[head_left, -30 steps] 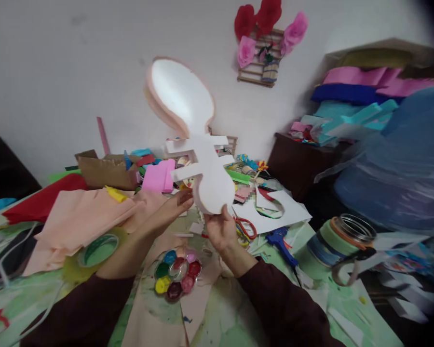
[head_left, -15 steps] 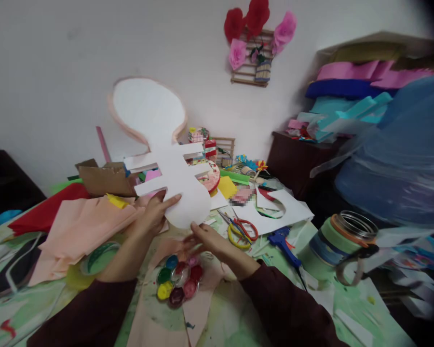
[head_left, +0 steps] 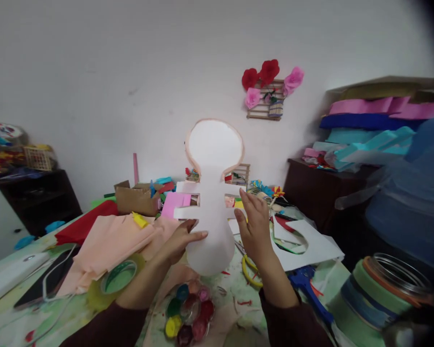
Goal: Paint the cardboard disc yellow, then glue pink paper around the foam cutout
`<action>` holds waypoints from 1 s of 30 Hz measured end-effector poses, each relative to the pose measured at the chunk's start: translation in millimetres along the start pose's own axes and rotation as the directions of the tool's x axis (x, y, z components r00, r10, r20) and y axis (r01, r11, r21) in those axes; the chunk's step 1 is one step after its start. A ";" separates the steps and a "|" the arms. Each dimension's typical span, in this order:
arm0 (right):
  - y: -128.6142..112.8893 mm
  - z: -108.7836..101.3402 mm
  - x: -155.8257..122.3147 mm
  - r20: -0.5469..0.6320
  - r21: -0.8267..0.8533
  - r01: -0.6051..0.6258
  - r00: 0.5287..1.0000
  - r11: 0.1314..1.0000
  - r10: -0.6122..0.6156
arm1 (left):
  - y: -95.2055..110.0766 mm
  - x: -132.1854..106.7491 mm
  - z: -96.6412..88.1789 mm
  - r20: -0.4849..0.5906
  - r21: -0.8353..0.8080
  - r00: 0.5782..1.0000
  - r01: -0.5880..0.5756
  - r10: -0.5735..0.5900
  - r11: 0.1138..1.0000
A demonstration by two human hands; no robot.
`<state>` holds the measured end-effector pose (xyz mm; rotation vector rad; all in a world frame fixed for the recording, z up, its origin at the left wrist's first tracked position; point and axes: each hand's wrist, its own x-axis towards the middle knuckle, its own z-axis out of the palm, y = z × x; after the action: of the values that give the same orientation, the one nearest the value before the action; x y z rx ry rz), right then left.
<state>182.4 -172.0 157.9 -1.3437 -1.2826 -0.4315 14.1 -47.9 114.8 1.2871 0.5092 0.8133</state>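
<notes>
A white cardboard cutout stands upright in front of me, with a round head edged in peach paper, a rounded lower end and narrow tabs on both sides. My left hand is closed on its lower left edge, thumb across the front and fingers behind. My right hand is at the right-hand tabs, index fingertip by the upper one and thumb by the lower one. Its fingers are apart; I cannot tell how firmly they touch. Below the cutout sits a ring of small paint pots in several colours.
Peach crepe paper and a tape roll lie left. Yellow-handled scissors, a blue glue gun and a green jar are at right. A cardboard box stands behind.
The cutout has gone from tilted left to upright, and sits further right in view. My right hand has risen from below it to its right-hand tabs. The view has shifted.
</notes>
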 end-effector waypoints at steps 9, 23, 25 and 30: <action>8.1 -4.1 1.3 0.129 -0.483 0.122 0.989 0.867 -0.067 | 2.5 -15.9 18.6 0.155 0.253 0.983 0.056 -0.098 0.966; 4.9 -11.3 -0.3 0.238 -0.585 0.173 0.971 0.793 -0.036 | -1.1 -26.5 35.1 0.312 0.230 0.947 0.007 -0.080 0.973; 3.9 -13.0 -1.3 0.242 -0.576 0.190 0.969 0.795 -0.056 | -0.6 -27.5 36.1 0.283 0.228 0.954 0.033 -0.098 0.973; 10.5 -26.1 1.2 0.023 -0.641 0.030 1.000 0.767 -0.019 | -2.1 -30.3 37.0 0.235 0.193 0.961 0.100 -0.145 0.976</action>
<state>202.7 -191.2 160.9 -1.9025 -1.2077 -0.9458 22.8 -94.8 118.2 1.4847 0.4632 0.5013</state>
